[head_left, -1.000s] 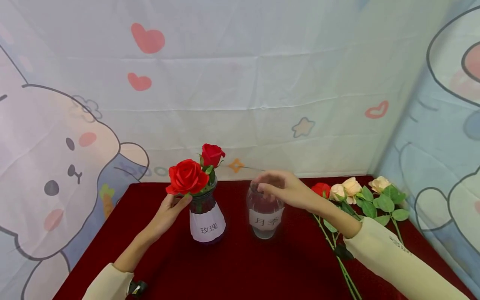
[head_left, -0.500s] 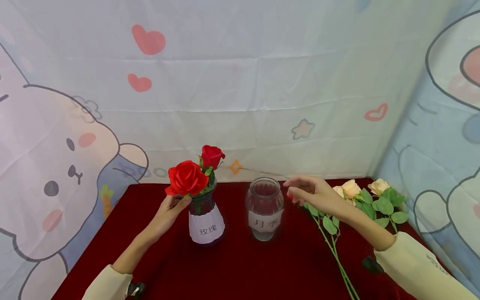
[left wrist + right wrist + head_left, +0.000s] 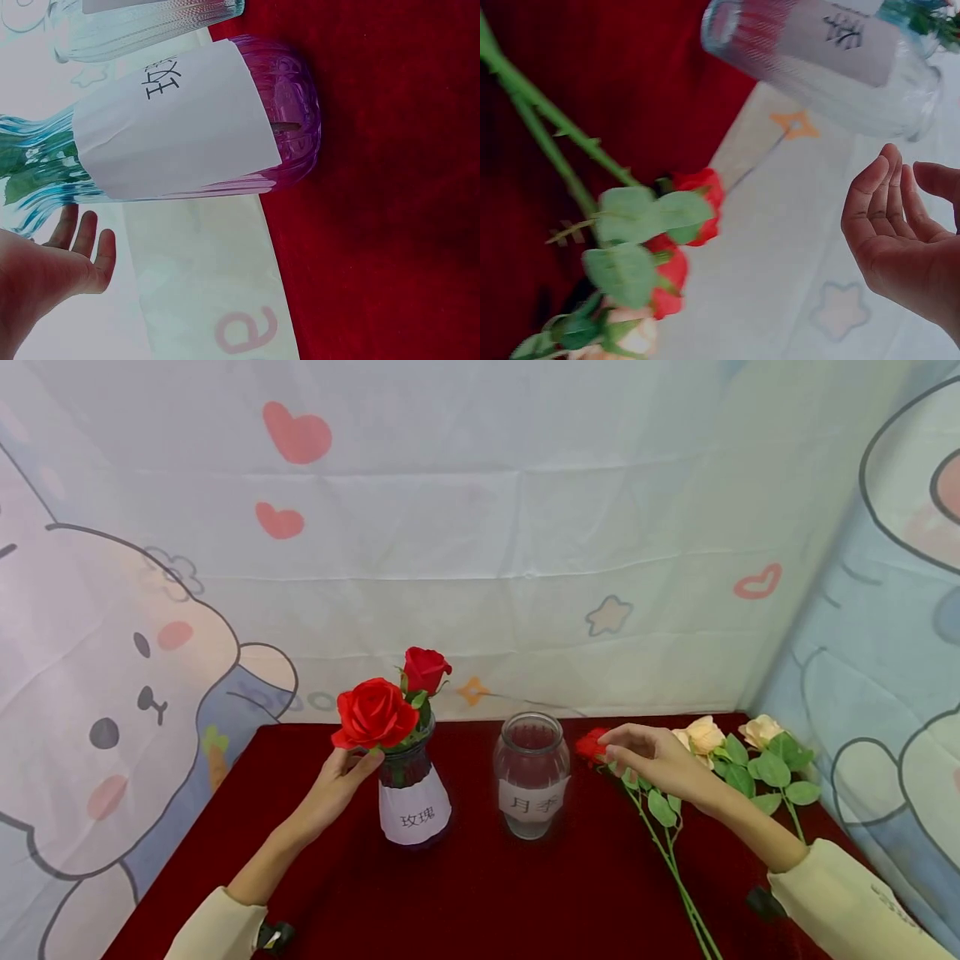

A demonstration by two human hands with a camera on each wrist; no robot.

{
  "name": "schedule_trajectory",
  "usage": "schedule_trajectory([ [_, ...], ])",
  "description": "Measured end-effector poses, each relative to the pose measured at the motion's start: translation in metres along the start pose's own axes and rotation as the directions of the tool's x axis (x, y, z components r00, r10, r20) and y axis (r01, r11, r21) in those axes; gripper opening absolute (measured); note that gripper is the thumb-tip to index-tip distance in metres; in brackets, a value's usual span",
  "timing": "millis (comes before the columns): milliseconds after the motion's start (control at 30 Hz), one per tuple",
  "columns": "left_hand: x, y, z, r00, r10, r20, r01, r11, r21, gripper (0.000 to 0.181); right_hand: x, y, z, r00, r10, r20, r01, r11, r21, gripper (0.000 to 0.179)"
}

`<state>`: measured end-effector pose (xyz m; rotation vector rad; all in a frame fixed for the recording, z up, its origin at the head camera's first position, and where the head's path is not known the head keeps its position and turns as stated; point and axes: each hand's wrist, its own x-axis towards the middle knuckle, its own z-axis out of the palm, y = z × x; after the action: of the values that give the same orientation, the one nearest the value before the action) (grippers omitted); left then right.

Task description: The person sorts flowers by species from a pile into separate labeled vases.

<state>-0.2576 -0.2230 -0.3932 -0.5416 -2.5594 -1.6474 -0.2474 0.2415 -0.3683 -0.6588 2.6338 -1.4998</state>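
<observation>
Before closing the right hand on anything, note its pose: relaxed, fingers slightly bent, thumb apart, grasping nothing, just beside the loose red roses. Find these lying on the dark red cloth to the right of the clear glass jar, two heads showing in the right wrist view, with stems running toward the near side.

For a good pickup from here, probably best to dip low and pinch a single stem on a bare stretch below the leaves, rather than squeezing a head. Mind the small thorns along the way. Tease one stem free of its neighbour before lifting, so as not to drag the peach roses lying close by. Then raise steeply, well clear of the jar, upright, labelled 月季, and likely easy to tip if snagged by a trailing stem.

See the left hand at the neck of the purple-based glass vase, labelled 玫瑰 and bearing two standing red roses. Impossible to tell whether gripping or merely touching there, with contact partly hidden. For steadying, use only light pressure against the glass.
</observation>
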Motion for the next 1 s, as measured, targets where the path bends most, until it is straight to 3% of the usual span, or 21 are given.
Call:
schedule_trajectory([
  [567, 0.0, 0.0, 0.0, 1.0, 0.002, -0.003, -0.002, 1.0, 0.0, 0.056, -0.009, 0.073, -0.011, 0.983, 0.179, 0.05, -0.181, 0.983, 0.036, 0.042],
  [800, 0.0, 0.0, 0.001, 1.0, 0.007, 0.001, -0.007, 1.0, -0.008, 0.056, -0.01, 0.088, -0.007, 0.961, 0.267, 0.068, -0.269, 0.963, 0.029, 0.042],
  [1000, 0.0, -0.001, 0.0, 1.0, 0.007, 0.006, -0.007, 1.0, -0.012, 0.056, -0.011, 0.097, -0.004, 0.952, 0.304, 0.031, -0.302, 0.952, -0.045, 0.038],
])
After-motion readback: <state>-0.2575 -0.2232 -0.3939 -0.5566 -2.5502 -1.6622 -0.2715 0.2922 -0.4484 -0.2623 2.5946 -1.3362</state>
